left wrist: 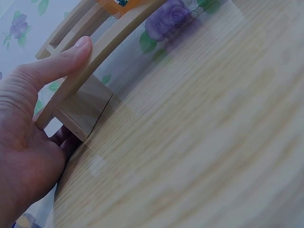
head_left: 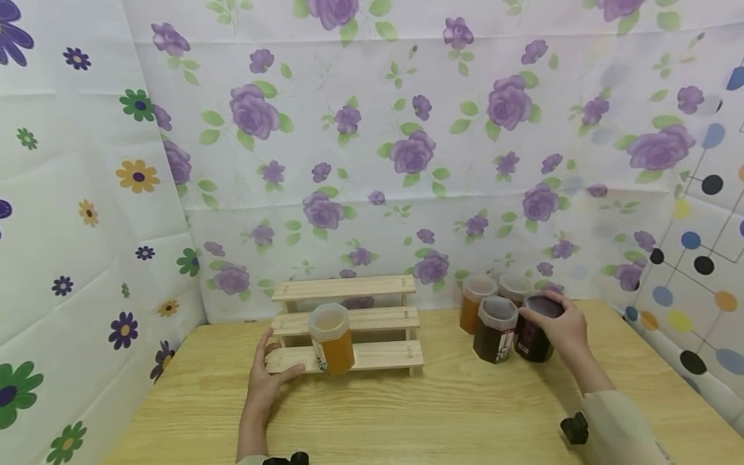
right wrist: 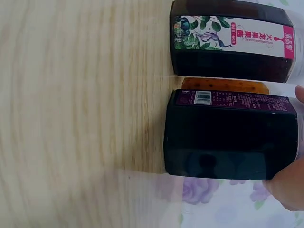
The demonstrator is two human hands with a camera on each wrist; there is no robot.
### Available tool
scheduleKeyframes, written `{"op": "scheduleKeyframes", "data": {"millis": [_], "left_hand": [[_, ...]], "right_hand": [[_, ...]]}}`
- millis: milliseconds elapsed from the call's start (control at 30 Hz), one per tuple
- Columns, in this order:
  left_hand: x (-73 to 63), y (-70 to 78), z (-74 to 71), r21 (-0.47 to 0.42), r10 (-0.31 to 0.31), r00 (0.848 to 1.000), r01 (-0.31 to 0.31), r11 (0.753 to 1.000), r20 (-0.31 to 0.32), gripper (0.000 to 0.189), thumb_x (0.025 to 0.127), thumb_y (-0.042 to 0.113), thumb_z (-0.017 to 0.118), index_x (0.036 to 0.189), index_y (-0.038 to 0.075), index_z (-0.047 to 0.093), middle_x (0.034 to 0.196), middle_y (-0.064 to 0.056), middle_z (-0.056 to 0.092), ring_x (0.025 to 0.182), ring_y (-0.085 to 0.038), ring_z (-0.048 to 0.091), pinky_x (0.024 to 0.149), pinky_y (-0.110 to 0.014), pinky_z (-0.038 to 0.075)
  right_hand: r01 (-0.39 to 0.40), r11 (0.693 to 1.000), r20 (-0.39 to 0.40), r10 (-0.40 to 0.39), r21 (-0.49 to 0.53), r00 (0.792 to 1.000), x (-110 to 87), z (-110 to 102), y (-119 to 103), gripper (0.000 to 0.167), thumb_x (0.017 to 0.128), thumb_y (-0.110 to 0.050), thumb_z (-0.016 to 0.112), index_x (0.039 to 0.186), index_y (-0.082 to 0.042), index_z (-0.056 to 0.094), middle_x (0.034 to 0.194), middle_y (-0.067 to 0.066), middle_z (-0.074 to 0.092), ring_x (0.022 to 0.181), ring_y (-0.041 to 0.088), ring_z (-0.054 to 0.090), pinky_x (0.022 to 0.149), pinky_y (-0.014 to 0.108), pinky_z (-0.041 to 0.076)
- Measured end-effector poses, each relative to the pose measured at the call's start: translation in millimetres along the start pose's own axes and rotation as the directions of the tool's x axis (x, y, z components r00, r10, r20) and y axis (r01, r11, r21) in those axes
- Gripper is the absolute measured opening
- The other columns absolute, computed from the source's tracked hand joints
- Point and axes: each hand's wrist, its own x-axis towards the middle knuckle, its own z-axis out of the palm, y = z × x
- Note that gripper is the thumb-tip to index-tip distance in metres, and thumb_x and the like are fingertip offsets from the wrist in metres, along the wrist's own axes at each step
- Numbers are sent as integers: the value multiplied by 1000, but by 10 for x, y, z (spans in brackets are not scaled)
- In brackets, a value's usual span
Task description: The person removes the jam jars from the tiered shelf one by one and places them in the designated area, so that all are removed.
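Observation:
A three-step wooden rack (head_left: 383, 352) stands on the table, and my left hand (head_left: 264, 374) grips the left end of its lowest step. In the left wrist view the thumb (left wrist: 71, 59) lies along the plank while other fingers curl behind the rack's leg. An amber jar (head_left: 336, 345) with a whitish lid stands on the lowest step. At the right, my right hand (head_left: 564, 326) holds a dark jam jar (right wrist: 228, 137) by its lid end, thumb and fingers on either side. Beside it stands another dark jar (head_left: 494, 336) with a white and pink label.
Behind the dark jars are an amber jar (head_left: 469, 310) and a further lidded jar (head_left: 514, 284), partly hidden. A flowered cloth (head_left: 372, 161) hangs behind the wooden table (head_left: 442, 413), with patterned cloths at both sides.

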Motion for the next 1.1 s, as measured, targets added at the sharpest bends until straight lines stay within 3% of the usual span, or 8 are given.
{"op": "scheduleKeyframes", "data": {"millis": [400,1100], "left_hand": [[-26,-2,-29,6,-1,1000,1,1000,-2,107,80,7,79,158,31,10,152,-16,23,139,-38,22,112,-61,26],[17,-28,-21,5,21,1000,-21,1000,-9,106,80,4,78,158,28,10,153,-19,23,142,-41,20,114,-66,17]], "right_hand": [[23,1000,-2,-23,10,1000,23,53,11,88,83,-45,75,151,-7,34,159,25,23,144,46,24,113,62,27],[50,998,-4,-50,26,999,47,64,-1,88,85,-43,73,151,-2,30,157,27,25,143,45,26,114,59,28]]}}
